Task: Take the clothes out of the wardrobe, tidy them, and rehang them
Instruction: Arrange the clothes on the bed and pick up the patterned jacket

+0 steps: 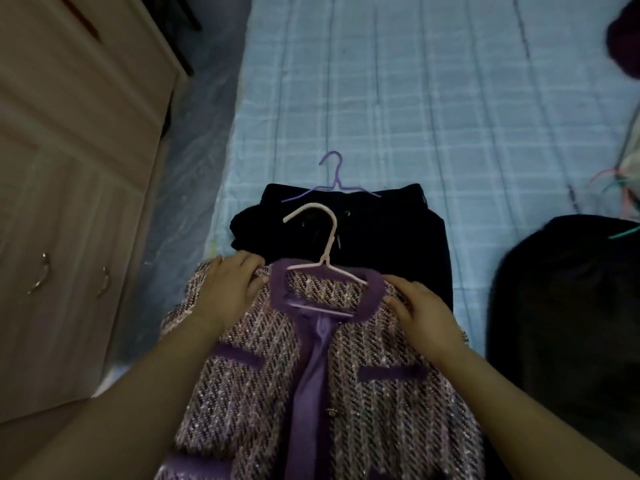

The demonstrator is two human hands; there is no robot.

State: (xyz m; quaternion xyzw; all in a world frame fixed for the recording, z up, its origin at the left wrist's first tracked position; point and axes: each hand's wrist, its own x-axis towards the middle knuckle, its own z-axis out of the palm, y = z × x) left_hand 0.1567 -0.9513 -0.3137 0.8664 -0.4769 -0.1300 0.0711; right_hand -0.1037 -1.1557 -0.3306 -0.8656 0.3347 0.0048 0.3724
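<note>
The left hand (227, 289) lies palm down on the left shoulder of the tweed jacket (322, 393), fingers spread and curled over the shoulder edge, thumb tip touching the purple collar trim; whether it pinches cloth or only presses on it cannot be told. The right hand (420, 313) mirrors it on the right shoulder, fingers loosely bent, thumb resting against the collar's right corner, again flat on the fabric and not clearly closed around anything. Between the two hands sits the pink hanger (327, 258), its arms tucked inside the neckline and its hook pointing away toward the far side of the bed (450, 98). The jacket lies front up, its long axis running from near to far, collar at the far end and hem out of view at the near edge, so both hands are equally close to the shoulders. Just beyond the collar lies a dark garment (381, 237) with a purple hanger (332, 181) on its far edge. The likely next step is settling the shoulders squarely on the pink hanger and then lifting by the hook, which lies slightly nearer the left hand. A wardrobe (69, 202) stands to the left.
</note>
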